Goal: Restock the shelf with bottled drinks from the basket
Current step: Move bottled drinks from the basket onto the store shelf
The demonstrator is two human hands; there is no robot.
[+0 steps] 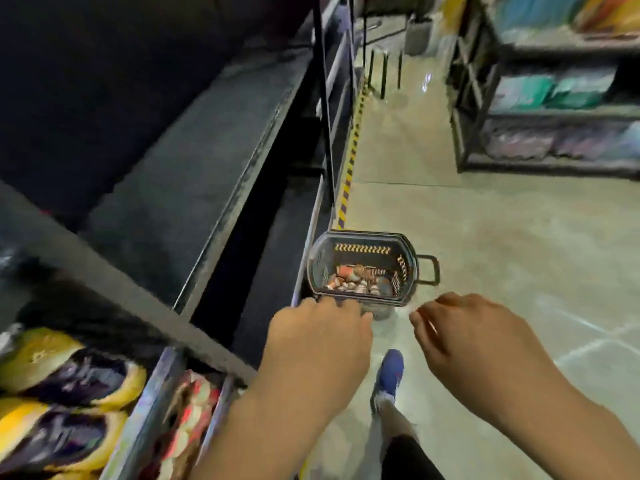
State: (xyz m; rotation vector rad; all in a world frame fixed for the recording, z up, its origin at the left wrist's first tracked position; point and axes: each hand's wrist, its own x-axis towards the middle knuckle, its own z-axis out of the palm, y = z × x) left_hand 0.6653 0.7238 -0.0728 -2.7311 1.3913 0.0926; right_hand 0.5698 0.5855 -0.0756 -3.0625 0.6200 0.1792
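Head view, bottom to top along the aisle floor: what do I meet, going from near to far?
Blue shoe → the two bare hands, left hand and right hand side by side → dark plastic basket holding bottled drinks → yellow-and-black striped floor tape → black metal stool legs.

Shelf [194, 188], left of frame: dark metal frame, matt boards with a faintly rough, dusty look. Basket [363, 268], centre: dark perforated plastic, slightly glossy at the rim, with a thin bar handle at its right side. Bottled drinks [356, 280] inside it: shiny labelled wrap, blurred. Floor [485, 244], right: smooth pale concrete with a dull sheen. Packets [69, 393], lower left: glossy yellow and dark film. Shoe [391, 372], bottom centre: blue cloth upper.
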